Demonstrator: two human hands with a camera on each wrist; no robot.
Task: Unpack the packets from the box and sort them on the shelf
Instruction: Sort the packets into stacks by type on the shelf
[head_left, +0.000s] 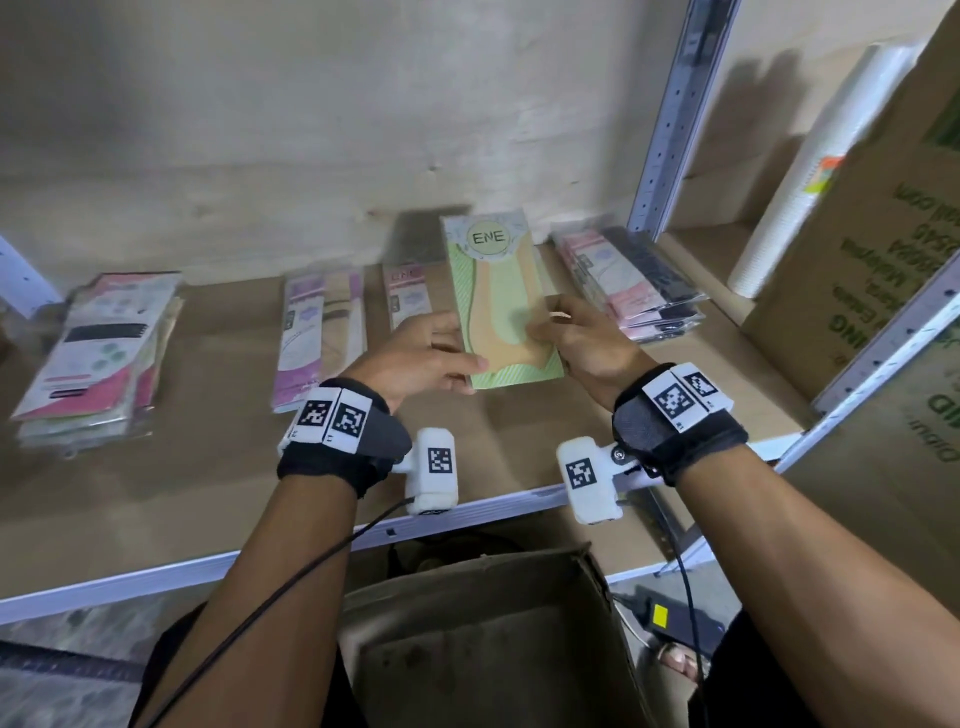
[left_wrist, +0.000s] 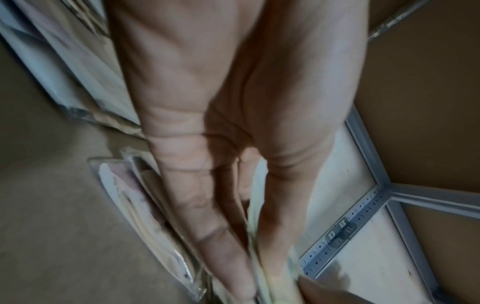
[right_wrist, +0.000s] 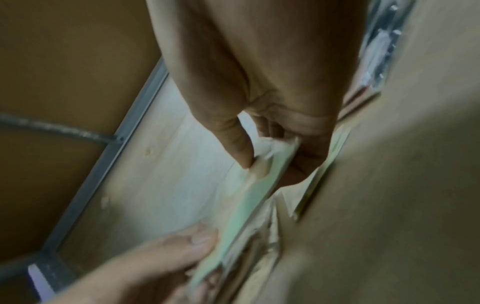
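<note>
Both forearms are bare. The left wrist (head_left: 332, 441) wears a black fabric band (head_left: 322, 462) topped by white blocks printed with black-and-white square codes. A white padded camera pod (head_left: 434, 470) with its own code juts from it, trailing a black cable (head_left: 249, 618). The right wrist (head_left: 675, 421) carries a matching band, coded blocks, a pod (head_left: 589, 478) on a bolted bracket, and what seems another black cable (head_left: 691, 613).
</note>
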